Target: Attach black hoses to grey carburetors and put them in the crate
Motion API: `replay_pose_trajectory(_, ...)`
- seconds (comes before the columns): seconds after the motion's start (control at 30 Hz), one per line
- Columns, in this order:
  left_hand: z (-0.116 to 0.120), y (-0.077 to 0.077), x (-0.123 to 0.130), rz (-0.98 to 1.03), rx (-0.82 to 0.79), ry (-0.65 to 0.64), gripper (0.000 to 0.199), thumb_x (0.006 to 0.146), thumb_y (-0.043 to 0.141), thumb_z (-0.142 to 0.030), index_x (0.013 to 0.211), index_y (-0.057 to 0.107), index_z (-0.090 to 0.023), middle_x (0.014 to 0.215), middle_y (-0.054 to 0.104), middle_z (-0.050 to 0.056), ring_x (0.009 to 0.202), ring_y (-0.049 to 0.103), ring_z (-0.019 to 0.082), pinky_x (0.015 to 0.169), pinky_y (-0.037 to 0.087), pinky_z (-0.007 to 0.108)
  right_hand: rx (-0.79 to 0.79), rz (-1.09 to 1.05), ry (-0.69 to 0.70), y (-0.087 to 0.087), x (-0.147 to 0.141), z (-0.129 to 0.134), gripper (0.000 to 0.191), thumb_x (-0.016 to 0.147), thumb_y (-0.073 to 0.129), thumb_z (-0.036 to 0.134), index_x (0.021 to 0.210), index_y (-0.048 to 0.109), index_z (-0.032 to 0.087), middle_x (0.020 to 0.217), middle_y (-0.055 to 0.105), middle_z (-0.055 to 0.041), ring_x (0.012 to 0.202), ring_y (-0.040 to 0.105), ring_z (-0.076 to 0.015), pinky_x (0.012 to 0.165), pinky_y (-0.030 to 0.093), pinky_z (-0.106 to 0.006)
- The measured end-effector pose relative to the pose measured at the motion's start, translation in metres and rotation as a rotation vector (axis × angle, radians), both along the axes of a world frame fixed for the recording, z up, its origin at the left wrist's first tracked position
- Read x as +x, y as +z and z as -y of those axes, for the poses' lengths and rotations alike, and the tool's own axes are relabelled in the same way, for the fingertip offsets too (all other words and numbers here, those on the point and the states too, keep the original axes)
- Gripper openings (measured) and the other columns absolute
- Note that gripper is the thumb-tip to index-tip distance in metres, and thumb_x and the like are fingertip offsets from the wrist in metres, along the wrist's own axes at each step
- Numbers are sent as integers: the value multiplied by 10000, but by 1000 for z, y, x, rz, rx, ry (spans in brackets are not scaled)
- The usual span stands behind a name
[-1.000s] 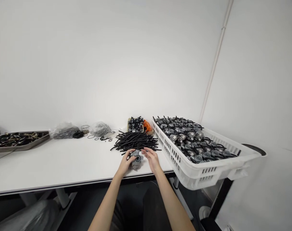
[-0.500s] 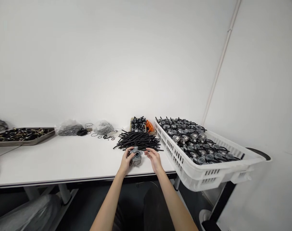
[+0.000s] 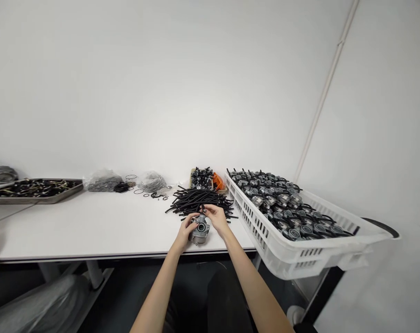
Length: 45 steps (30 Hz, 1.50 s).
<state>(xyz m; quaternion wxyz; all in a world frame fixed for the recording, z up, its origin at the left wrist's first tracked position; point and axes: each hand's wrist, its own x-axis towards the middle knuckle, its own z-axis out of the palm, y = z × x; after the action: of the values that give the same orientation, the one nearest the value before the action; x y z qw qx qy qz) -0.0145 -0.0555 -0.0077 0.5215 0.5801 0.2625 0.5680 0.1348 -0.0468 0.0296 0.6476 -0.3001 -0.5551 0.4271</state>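
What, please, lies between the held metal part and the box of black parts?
Between the part and the box, the head view shows black tubes, with the right hand partly in front.

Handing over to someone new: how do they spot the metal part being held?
On the white table, find the pile of black tubes. At its near side, the left hand holds the grey metal part. Unlike similar parts in the white crate, it's outside.
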Motion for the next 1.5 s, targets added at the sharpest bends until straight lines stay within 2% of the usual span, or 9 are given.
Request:
replay_pose_trajectory(0.37,5,3,0,110,-47,-66,446,703,661,-402,1090,634,-184,1022,660,72,890,594,225,759,431,289,-33,-70,56,3,-7,3,296,602,817,402,811,761,200,757,740,-43,761,662,-212,827,492,-384)
replay_pose_trajectory(0.53,4,0,-1,109,-41,-68,444,724,652,-402,1113,617,-191,993,654,69,880,597,220,759,442,295,-32,-118,89,-2,0,4,391,741,701,459,1057,715,230,1090,722,-91,985,648,-229,882,463,-361)
replay_pose_trajectory(0.67,2,-2,-3,102,-19,-74,463,716,670,-390,1129,614,-190,981,658,74,880,602,225,762,453,302,-51,-173,-57,-13,16,-2,409,799,607,477,1119,675,231,1147,699,-98,984,648,-223,833,466,-341)
replay_pose_trajectory(0.8,1,-1,-1,139,-48,-29,487,644,745,-363,1088,655,-183,981,678,74,887,615,228,745,463,283,-47,50,-394,-24,36,-14,395,832,509,431,1074,662,158,1044,725,-133,894,675,-232,766,496,-345)
replay_pose_trajectory(0.93,-3,0,2,409,-290,18,473,567,825,-302,984,686,-126,888,715,84,764,653,203,676,491,269,15,320,-677,-23,54,-27,389,861,378,328,1063,635,117,959,728,-141,872,684,-228,774,514,-348)
replay_pose_trajectory(1.07,-10,0,0,629,-399,74,410,628,810,-400,905,666,-134,817,718,56,716,664,169,667,534,257,40,537,-690,-15,59,-37,310,830,431,226,1015,665,141,979,718,-117,857,660,-223,801,502,-353)
replay_pose_trajectory(1.23,-14,5,-10,817,-482,87,438,799,609,-563,973,646,-162,955,719,75,866,675,165,759,567,256,122,905,-621,-7,48,-49,260,817,534,126,993,704,214,1054,696,-67,998,585,-230,928,424,-359)
replay_pose_trajectory(1.37,-10,7,-15,912,-514,55,531,838,477,-621,1016,651,-151,995,717,97,906,678,179,779,580,292,128,1094,-618,-6,35,-60,191,791,607,92,915,713,193,1012,674,-100,989,566,-251,874,426,-354)
replay_pose_trajectory(1.5,-9,6,-16,895,-511,28,559,804,513,-643,994,653,-136,942,722,101,897,684,221,797,587,376,140,1162,-641,-4,30,-63,129,788,624,86,835,679,193,981,660,-91,944,576,-228,824,433,-315)
